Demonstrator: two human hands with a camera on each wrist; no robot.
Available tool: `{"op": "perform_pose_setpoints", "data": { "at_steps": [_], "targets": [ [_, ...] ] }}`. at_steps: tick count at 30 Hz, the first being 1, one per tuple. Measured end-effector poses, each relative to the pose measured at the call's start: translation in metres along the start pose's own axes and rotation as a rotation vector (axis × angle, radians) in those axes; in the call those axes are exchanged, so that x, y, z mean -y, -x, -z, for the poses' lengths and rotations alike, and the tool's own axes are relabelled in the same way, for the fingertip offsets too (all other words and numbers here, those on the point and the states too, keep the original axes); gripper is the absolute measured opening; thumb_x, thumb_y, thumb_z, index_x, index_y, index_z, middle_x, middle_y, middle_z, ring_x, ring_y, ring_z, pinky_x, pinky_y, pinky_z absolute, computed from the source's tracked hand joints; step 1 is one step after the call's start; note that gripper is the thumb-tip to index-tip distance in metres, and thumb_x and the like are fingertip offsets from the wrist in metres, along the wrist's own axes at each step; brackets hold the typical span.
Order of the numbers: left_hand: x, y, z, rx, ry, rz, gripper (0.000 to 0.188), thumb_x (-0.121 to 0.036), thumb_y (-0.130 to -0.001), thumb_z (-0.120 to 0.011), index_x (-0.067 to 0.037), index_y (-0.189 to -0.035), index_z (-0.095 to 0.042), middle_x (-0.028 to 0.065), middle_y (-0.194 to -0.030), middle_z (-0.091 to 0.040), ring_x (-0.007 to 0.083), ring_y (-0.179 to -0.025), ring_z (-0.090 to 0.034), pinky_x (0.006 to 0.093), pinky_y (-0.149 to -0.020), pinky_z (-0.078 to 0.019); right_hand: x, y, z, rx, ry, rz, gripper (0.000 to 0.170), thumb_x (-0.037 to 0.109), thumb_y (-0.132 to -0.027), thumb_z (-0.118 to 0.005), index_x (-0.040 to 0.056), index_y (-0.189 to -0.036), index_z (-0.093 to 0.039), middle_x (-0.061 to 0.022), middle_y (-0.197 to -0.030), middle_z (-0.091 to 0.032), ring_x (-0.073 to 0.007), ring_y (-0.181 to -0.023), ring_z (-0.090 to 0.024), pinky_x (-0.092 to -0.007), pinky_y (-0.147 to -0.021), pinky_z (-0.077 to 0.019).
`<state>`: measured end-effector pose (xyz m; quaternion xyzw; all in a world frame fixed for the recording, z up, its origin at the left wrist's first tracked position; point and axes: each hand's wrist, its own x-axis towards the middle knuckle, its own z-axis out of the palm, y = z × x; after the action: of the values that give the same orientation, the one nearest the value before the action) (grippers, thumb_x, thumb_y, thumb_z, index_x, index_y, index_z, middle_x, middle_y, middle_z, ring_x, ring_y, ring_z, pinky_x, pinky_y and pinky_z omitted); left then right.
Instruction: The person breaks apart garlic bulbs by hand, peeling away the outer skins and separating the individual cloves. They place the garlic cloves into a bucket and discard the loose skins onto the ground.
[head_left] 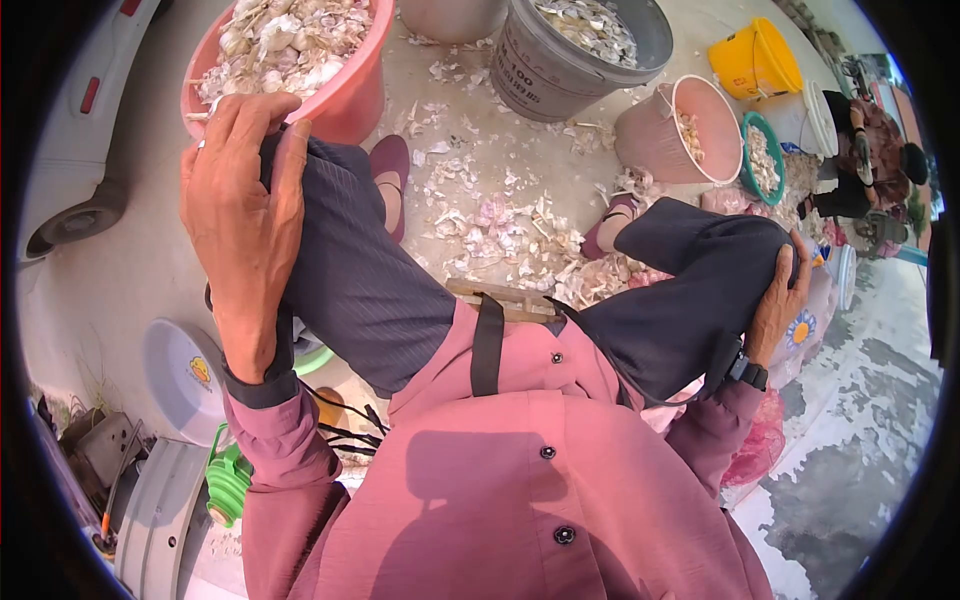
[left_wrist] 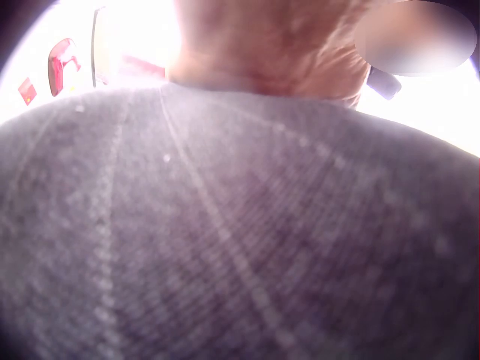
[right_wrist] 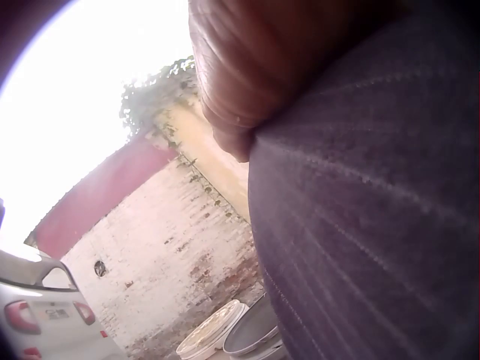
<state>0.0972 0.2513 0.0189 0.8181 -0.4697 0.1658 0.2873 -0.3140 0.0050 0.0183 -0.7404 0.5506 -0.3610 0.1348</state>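
In the head view my left hand [head_left: 242,205] rests on the knee of the dark pinstriped trousers [head_left: 355,265], fingers draped loosely over it beside the pink tub [head_left: 350,100]. My right hand [head_left: 778,308] lies on the other knee, its fingers around the outer side. Neither shows an object in its grasp. The left wrist view has the left hand [left_wrist: 270,49] above striped cloth [left_wrist: 225,225]. In the right wrist view the right hand [right_wrist: 255,64] touches the trouser cloth [right_wrist: 367,210]; its fingertips are hidden.
Pale peelings [head_left: 500,235] litter the ground between the feet. Ahead stand a grey bucket [head_left: 540,80], a pale pink bucket [head_left: 645,135], a yellow bucket [head_left: 735,60] and a green basin [head_left: 748,165]. A lilac basin [head_left: 180,385] and a vehicle [head_left: 75,130] are at left; another person [head_left: 885,150] is at right.
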Motion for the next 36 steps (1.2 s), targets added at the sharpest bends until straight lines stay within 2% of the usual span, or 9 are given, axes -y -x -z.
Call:
{"op": "perform_pose_setpoints", "data": {
  "at_steps": [6, 13, 19, 25, 27, 29, 31, 34, 36],
  "targets": [
    [0.008, 0.003, -0.004, -0.04, 0.019, -0.038, 0.014, -0.012, -0.085, -0.066, -0.008, -0.099, -0.066, 0.0038, -0.094, -0.065, 0.0227, -0.087, -0.062, 0.0325, -0.08, -0.0409, -0.018, 0.012, 0.019, -0.066, 0.135, -0.001, 0.04, 0.032, -0.1, -0.054, 0.0023, -0.126, -0.059, -0.011, -0.122, -0.061, -0.0205, -0.112, -0.056, -0.0301, -0.1, -0.04],
    [0.017, 0.01, -0.001, -0.075, -0.02, -0.053, 0.014, -0.012, -0.085, -0.066, -0.008, -0.098, -0.066, 0.0034, -0.094, -0.066, 0.0223, -0.088, -0.062, 0.0325, -0.08, -0.0411, -0.008, 0.006, 0.02, -0.049, 0.059, -0.028, 0.04, 0.033, -0.102, -0.05, 0.0032, -0.126, -0.06, -0.0107, -0.124, -0.059, -0.0204, -0.115, -0.053, -0.0309, -0.102, -0.0384],
    [0.021, 0.015, 0.005, -0.083, -0.004, -0.02, 0.013, -0.012, -0.085, -0.067, -0.009, -0.097, -0.066, 0.0016, -0.092, -0.066, 0.0185, -0.084, -0.064, 0.0312, -0.075, -0.0391, 0.005, -0.003, 0.003, 0.003, -0.093, 0.069, 0.041, 0.03, -0.103, -0.043, 0.0004, -0.126, -0.059, -0.0117, -0.126, -0.059, -0.0203, -0.116, -0.054, -0.0312, -0.103, -0.0381],
    [0.011, 0.021, 0.016, -0.062, -0.028, 0.047, 0.013, -0.011, -0.085, -0.067, -0.009, -0.097, -0.066, 0.0023, -0.091, -0.066, 0.0187, -0.083, -0.063, 0.0309, -0.075, -0.0384, 0.048, -0.013, -0.046, 0.144, -0.348, 0.058, 0.043, 0.031, -0.099, -0.045, 0.0018, -0.127, -0.059, -0.0116, -0.126, -0.06, -0.0215, -0.119, -0.053, -0.0318, -0.105, -0.0363],
    [0.011, 0.025, 0.021, -0.054, -0.049, 0.079, 0.012, -0.011, -0.085, -0.067, -0.009, -0.097, -0.066, 0.0027, -0.091, -0.066, 0.0184, -0.084, -0.064, 0.0307, -0.076, -0.0387, 0.065, -0.017, -0.069, 0.244, -0.325, 0.228, 0.039, 0.029, -0.098, -0.048, 0.0033, -0.126, -0.06, -0.0103, -0.125, -0.061, -0.0221, -0.121, -0.052, -0.0326, -0.107, -0.0346],
    [0.011, 0.028, 0.023, -0.067, -0.085, 0.076, 0.012, -0.011, -0.085, -0.067, -0.008, -0.097, -0.066, 0.0027, -0.09, -0.065, 0.0182, -0.084, -0.064, 0.0305, -0.077, -0.0388, 0.079, -0.016, -0.091, 0.325, -0.347, 0.255, 0.036, 0.026, -0.096, -0.053, 0.0038, -0.124, -0.06, -0.01, -0.126, -0.06, -0.0234, -0.122, -0.052, -0.0331, -0.109, -0.033],
    [0.012, 0.033, 0.023, -0.071, -0.113, 0.076, 0.012, -0.01, -0.085, -0.066, -0.008, -0.097, -0.066, 0.0028, -0.09, -0.065, 0.018, -0.084, -0.064, 0.0303, -0.078, -0.039, 0.09, -0.019, -0.116, 0.346, -0.33, 0.456, 0.032, 0.021, -0.094, -0.057, 0.0048, -0.121, -0.061, -0.0121, -0.123, -0.061, -0.0257, -0.121, -0.053, -0.0346, -0.108, -0.0334],
    [0.014, 0.035, 0.025, -0.041, -0.095, 0.161, 0.012, -0.01, -0.085, -0.066, -0.008, -0.097, -0.066, 0.003, -0.09, -0.065, 0.0175, -0.084, -0.064, 0.0304, -0.08, -0.0396, 0.11, -0.013, -0.132, 0.358, -0.197, 0.51, 0.03, 0.021, -0.093, -0.058, 0.006, -0.118, -0.063, -0.0106, -0.12, -0.063, -0.0254, -0.119, -0.054, -0.0343, -0.107, -0.0333],
    [0.013, 0.035, 0.027, -0.02, -0.093, 0.197, 0.012, -0.01, -0.086, -0.066, -0.008, -0.098, -0.066, 0.0033, -0.09, -0.065, 0.0177, -0.084, -0.065, 0.0309, -0.081, -0.0398, 0.107, -0.013, -0.138, 0.412, -0.279, 0.426, 0.03, 0.022, -0.093, -0.058, 0.0066, -0.118, -0.064, -0.01, -0.119, -0.063, -0.0245, -0.118, -0.054, -0.0338, -0.107, -0.0338]
  ]
}}
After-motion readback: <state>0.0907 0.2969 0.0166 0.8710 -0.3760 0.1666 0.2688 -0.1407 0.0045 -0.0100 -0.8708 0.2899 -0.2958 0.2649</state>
